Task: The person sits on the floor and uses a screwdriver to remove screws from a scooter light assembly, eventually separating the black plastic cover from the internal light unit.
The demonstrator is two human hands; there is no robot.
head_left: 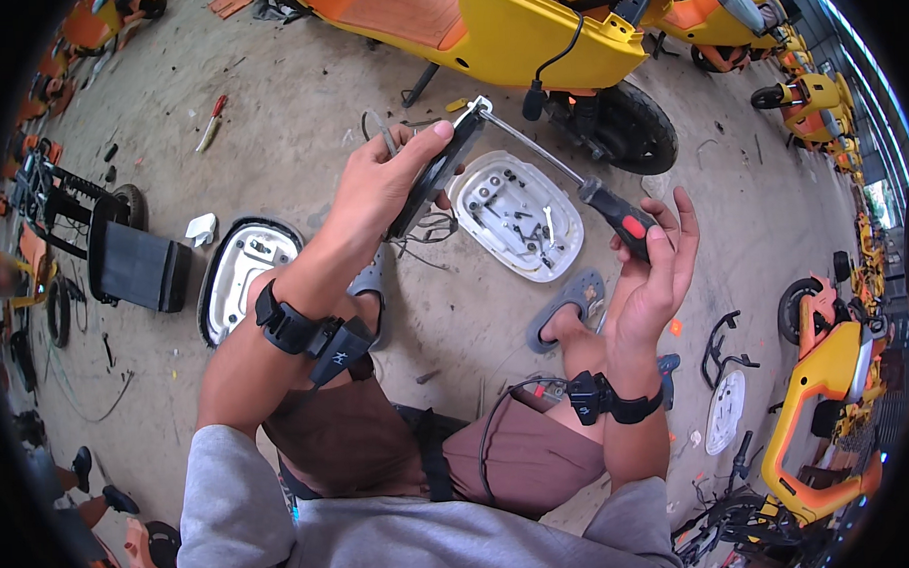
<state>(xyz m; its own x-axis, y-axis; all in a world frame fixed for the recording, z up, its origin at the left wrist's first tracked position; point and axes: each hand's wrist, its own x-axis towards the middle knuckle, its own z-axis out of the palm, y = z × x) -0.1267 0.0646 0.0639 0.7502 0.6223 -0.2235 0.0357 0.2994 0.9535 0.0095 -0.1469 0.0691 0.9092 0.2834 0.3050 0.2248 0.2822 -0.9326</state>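
Note:
My left hand (pixel 381 181) is closed around a dark, flat, elongated part (pixel 433 185) with a white bracket (pixel 480 107) at its upper end. Thin wires (pixel 435 228) show just below that part; whether they join it I cannot tell. In my right hand (pixel 653 277) is a screwdriver (pixel 608 211) with a black and red handle, thumb and fingers on the grip, other fingers raised. Its long shaft slants up and left, the tip at the white bracket. Under the shaft, on the floor, a white tray-like cover (pixel 547 273) holds several screws and small dark parts.
A yellow scooter (pixel 556 40) stands just ahead. A second white cover (pixel 218 302) and a black box-shaped unit (pixel 138 260) lie to the left, with a red-handled screwdriver (pixel 212 122) farther off. More scooters (pixel 819 411) stand at the right.

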